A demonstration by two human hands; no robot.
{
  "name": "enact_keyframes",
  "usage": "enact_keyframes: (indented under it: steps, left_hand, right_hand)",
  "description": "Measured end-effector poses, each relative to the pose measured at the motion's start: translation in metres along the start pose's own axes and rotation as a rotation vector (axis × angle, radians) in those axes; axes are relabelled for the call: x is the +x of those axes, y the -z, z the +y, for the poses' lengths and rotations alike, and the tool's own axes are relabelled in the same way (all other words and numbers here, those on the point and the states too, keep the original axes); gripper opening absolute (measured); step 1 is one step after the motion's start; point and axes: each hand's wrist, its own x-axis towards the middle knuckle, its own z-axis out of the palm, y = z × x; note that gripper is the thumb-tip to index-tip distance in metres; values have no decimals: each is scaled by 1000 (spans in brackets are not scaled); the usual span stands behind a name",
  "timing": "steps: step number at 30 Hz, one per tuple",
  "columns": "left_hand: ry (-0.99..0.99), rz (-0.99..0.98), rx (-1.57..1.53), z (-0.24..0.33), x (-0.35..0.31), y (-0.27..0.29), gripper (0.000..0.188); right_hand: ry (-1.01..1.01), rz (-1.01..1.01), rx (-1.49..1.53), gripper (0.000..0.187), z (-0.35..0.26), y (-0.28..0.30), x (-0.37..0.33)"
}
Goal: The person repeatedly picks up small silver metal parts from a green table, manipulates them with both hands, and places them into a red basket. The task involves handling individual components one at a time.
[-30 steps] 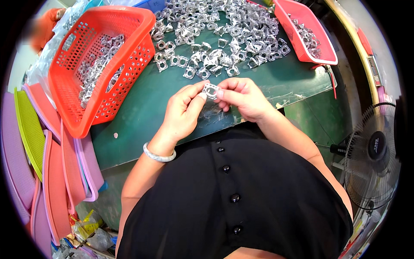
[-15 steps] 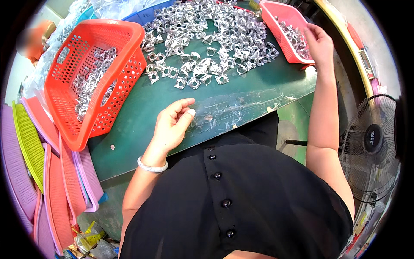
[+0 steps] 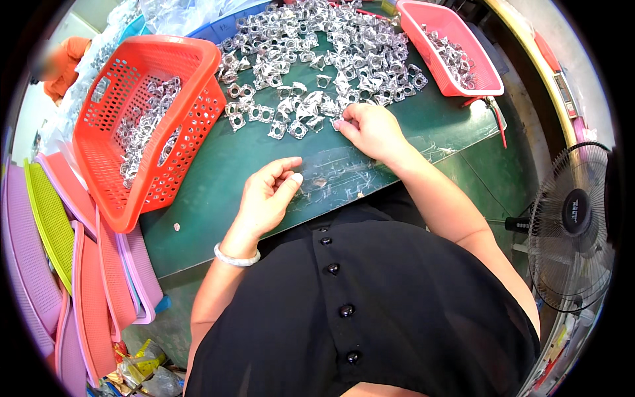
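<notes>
Many small silvery metal parts [image 3: 297, 129], each a squarish frame with a round hole, lie heaped over the far half of the green table [image 3: 218, 198]. At the near edge of this heap, my right hand [image 3: 374, 134] has its thumb and forefinger closed on one metal part, mostly covered by the fingers. My left hand [image 3: 264, 198], with a pale bangle on the wrist, hovers near the table's front edge. Its fingers are loosely curled, thumb and forefinger apart, and nothing shows between them.
A red perforated basket [image 3: 208, 92] holding metal parts stands tilted at left. At far right sits a pink tray [image 3: 489, 85] with more parts. Stacked coloured plastic baskets [image 3: 92, 298] stand lower left; a fan [image 3: 575, 212] is at right. Another person's orange sleeve [image 3: 69, 63] shows far left.
My right hand has moved left from the pink tray to the near edge of the heap and closed on a metal part there. My left hand has hardly moved.
</notes>
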Motion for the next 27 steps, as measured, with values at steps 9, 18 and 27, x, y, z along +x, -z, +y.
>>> enact_keyframes:
  steps: [9, 18, 27]
  left_hand:
    - [-7, 14, -202, -3, 6, -17, 38]
    - [-296, 208, 6, 1, 12, -16, 29]
    - [-457, 254, 320, 10, 9, -10, 38]
  right_hand:
    - [-232, -323, 1243, 14, -21, -9, -16]
    - [-280, -363, 1601, 21, -47, -31, -36]
    - [-145, -402, 1467, 27, -42, -28, -38]
